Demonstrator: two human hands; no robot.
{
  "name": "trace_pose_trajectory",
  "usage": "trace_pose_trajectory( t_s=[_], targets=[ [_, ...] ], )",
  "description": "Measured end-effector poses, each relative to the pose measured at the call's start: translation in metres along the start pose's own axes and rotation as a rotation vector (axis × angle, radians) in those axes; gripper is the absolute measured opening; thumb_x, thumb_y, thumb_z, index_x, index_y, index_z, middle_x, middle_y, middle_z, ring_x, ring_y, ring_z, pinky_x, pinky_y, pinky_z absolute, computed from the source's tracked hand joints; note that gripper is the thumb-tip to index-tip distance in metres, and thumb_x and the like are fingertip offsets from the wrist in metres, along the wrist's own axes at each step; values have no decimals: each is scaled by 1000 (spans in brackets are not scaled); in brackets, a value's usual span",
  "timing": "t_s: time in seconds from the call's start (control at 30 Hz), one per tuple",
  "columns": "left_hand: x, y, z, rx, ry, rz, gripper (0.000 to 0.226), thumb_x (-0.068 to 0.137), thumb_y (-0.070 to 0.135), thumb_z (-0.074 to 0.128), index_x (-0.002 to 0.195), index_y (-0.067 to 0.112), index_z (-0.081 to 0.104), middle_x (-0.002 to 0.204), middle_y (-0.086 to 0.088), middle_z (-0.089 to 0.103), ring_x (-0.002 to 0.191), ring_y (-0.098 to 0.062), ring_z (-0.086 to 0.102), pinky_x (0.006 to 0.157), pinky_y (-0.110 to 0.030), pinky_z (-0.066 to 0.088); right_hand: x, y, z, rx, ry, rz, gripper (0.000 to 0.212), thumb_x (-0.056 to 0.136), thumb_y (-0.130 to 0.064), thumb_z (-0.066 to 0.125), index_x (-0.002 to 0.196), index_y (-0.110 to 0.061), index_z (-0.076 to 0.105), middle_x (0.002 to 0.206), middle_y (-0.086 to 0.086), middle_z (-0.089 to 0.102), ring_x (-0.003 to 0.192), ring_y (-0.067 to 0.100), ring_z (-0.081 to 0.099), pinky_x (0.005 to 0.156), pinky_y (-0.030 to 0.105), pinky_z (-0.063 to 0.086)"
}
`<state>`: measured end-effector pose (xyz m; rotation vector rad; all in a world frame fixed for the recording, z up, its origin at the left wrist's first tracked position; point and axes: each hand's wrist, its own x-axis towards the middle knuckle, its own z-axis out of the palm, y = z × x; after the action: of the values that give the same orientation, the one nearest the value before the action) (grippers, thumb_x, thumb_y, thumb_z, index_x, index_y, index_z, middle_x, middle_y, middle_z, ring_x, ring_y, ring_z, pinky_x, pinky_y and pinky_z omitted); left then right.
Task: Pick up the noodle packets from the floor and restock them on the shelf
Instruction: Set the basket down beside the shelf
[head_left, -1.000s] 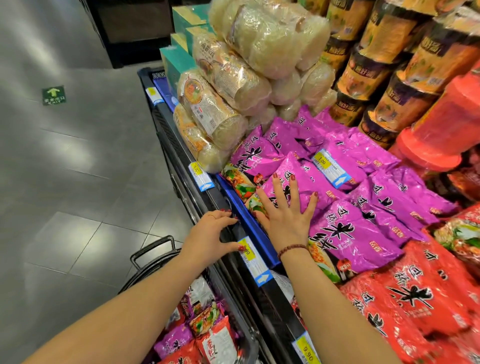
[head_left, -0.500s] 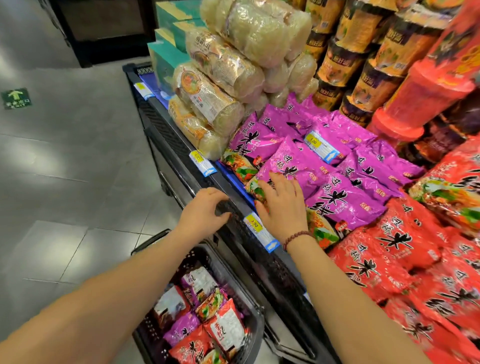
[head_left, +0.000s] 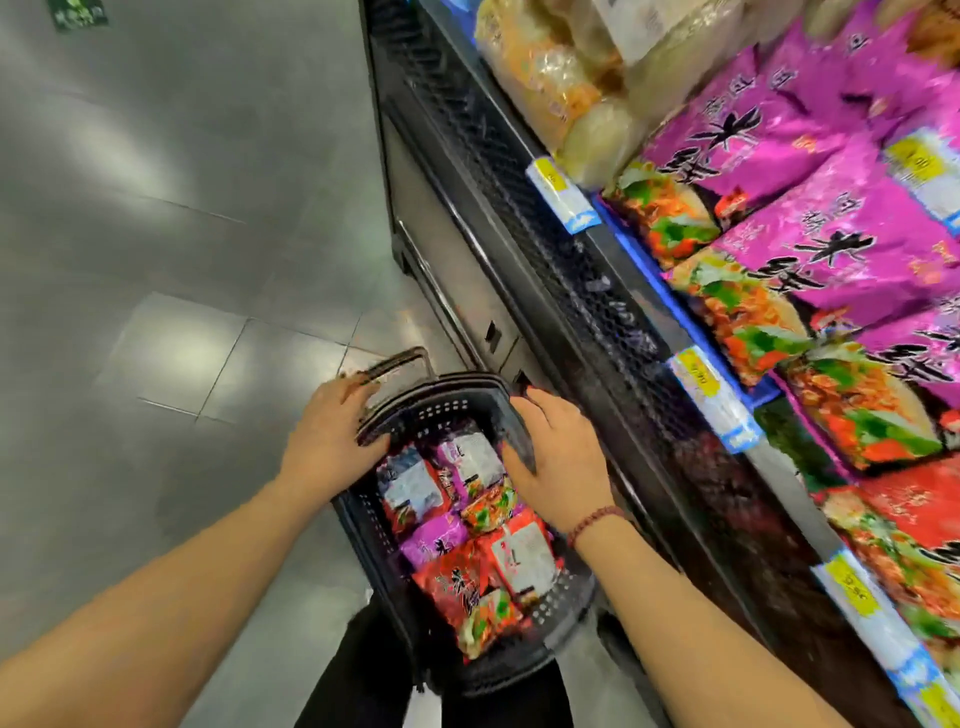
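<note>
A black plastic basket (head_left: 447, 408) stands on the floor against the shelf's base, holding several red and purple noodle packets (head_left: 467, 545). My left hand (head_left: 330, 441) holds its left rim by the folded handle, thumb hooked inside. Straddling the right wall is my right hand (head_left: 563, 462), thumb inside and fingers outside. Neither hand holds a packet. On the shelf (head_left: 597, 312) to the right lie purple noodle packets (head_left: 831, 249) and, nearer me, red ones (head_left: 914, 519). The view is blurred.
Yellow and white price tags (head_left: 711, 400) line the shelf's front edge. Clear-wrapped noodle bundles (head_left: 545, 83) lie at the far end. Grey floor tiles (head_left: 182, 234) spread out on the left, with a green floor sign (head_left: 78, 13) far off.
Both hands have left the shelf edge and the purple packets and dropped down to the basket's rim. My view has swung down toward the floor.
</note>
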<state>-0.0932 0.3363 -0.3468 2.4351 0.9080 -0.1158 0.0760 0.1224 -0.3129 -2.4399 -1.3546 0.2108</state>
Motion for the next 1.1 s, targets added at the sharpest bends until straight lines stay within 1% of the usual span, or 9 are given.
trace_pose_trajectory(
  t_s=[0.2, 0.3, 0.43, 0.6, 0.73, 0.8, 0.93, 1.0, 1.1],
  targets=[
    [-25, -83, 79, -68, -14, -113, 87, 68, 61, 47, 138, 8, 52, 142, -22, 47, 130, -42, 43, 102, -53, 40, 3, -2, 122, 95, -240, 155, 55, 84, -35, 60, 133, -12, 54, 137, 11, 53, 127, 33, 47, 105, 46, 41],
    [-27, -116, 122, -117, -14, -176, 88, 69, 62, 47, 140, 9, 50, 148, -18, 41, 134, -38, 38, 108, -48, 35, 4, 1, 186, 148, -313, 218, 64, 80, -45, 46, 133, -11, 54, 138, 11, 53, 127, 34, 47, 105, 48, 40],
    [-19, -151, 172, -161, 52, -160, 85, 73, 59, 52, 143, 12, 44, 154, -15, 34, 138, -32, 30, 112, -41, 26, 3, 9, 266, 214, -407, 276, 61, 78, -41, 59, 131, -10, 54, 131, 13, 55, 124, 35, 47, 104, 45, 38],
    [-3, -182, 221, -223, 124, -156, 85, 74, 58, 56, 145, 14, 42, 155, -10, 32, 141, -24, 25, 114, -28, 18, -1, 20, 356, 219, -535, 327, 76, 74, -53, 48, 141, -17, 46, 136, 12, 49, 126, 34, 44, 106, 45, 38],
    [-4, -196, 246, -303, 181, -106, 83, 77, 49, 64, 147, 12, 39, 156, -6, 30, 142, -15, 27, 114, -10, 13, -3, 18, 408, 256, -592, 375, 80, 81, -49, 64, 150, -24, 32, 154, 12, 25, 141, 33, 24, 115, 45, 28],
    [-5, -199, 251, -312, 212, -88, 82, 79, 47, 65, 148, 14, 37, 157, -3, 28, 142, -11, 25, 114, -9, 14, -2, 14, 432, 218, -613, 382, 86, 82, -48, 68, 153, -27, 23, 159, 9, 13, 145, 31, 14, 118, 44, 21],
    [-5, -202, 258, -299, 261, -67, 80, 81, 42, 65, 148, 12, 36, 156, -5, 28, 142, -8, 23, 113, -9, 14, 3, 1, 467, 102, -661, 486, 102, 75, -60, 70, 153, -27, 13, 161, 12, -3, 147, 33, 0, 119, 49, 9],
    [-4, -203, 261, -299, 284, -61, 78, 81, 40, 65, 148, 10, 38, 156, -7, 29, 142, -9, 24, 114, -11, 16, 6, 1, 476, 51, -663, 530, 106, 69, -59, 76, 150, -28, 15, 160, 12, -3, 146, 36, 3, 116, 52, 12],
    [-4, -203, 262, -308, 297, -65, 78, 80, 39, 65, 147, 9, 39, 155, -6, 29, 142, -9, 24, 115, -13, 17, 14, 6, 479, 37, -650, 556, 104, 66, -49, 81, 146, -27, 20, 157, 11, 7, 142, 36, 16, 112, 48, 25]
  ],
)
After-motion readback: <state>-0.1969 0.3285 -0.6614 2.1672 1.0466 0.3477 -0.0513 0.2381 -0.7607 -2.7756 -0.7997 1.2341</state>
